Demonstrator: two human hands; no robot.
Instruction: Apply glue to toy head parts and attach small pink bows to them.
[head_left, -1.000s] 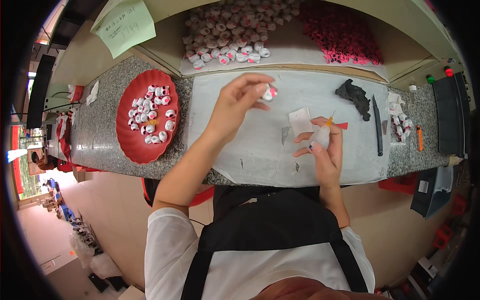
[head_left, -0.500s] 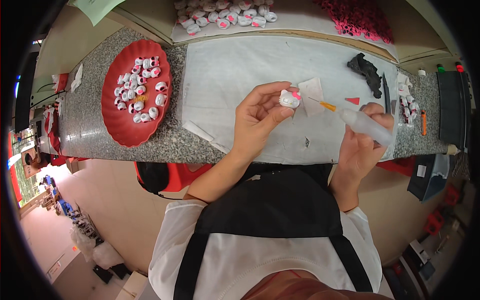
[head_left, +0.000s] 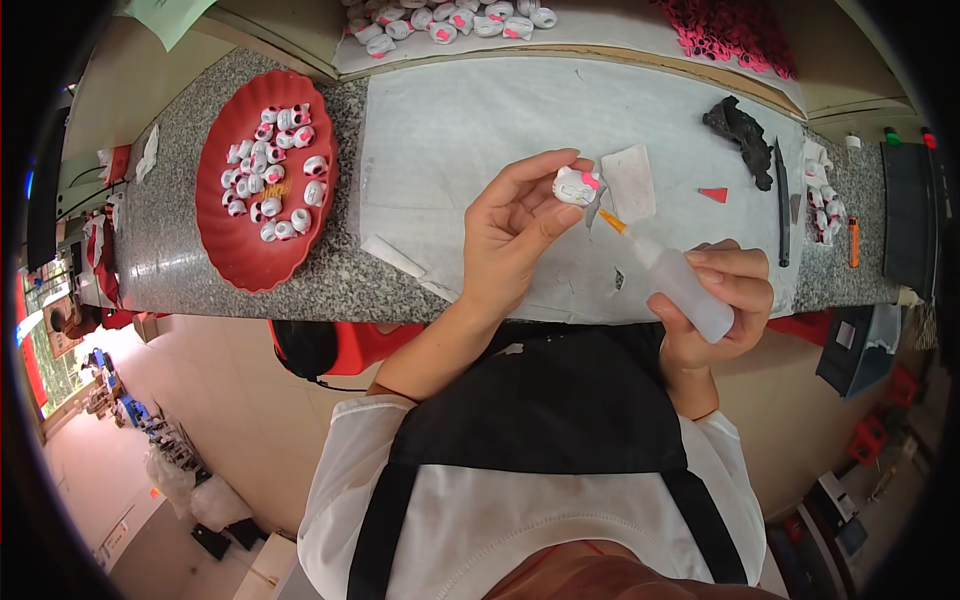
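Note:
Pinched between the thumb and fingers of my left hand (head_left: 512, 225) is a small white cat-head figurine (head_left: 574, 186) with a pink bow on one side. My right hand (head_left: 722, 300) grips a translucent squeeze bottle (head_left: 685, 292), tilted up toward the left. Its orange needle tip (head_left: 613, 221) points at the figurine, just below and to the right of it. Whether the fine needle end touches the figurine is too small to tell. Under both hands lies a white sheet (head_left: 450, 120) on the worktop.
A red scalloped tray (head_left: 225, 235) of similar small figurines stands at the left. More white pieces (head_left: 440, 30) and a pink heap (head_left: 725, 40) fill the back shelf. A crumpled black sheet (head_left: 738, 140), a red scrap (head_left: 713, 194), a white pad (head_left: 628, 182) and a dark pen-like tool (head_left: 782, 215) lie rightward.
My right hand has swung the squeeze bottle down and left, bringing its tip nearer the figurine. My left hand, still holding the figurine, has shifted slightly and the figurine has turned a little.

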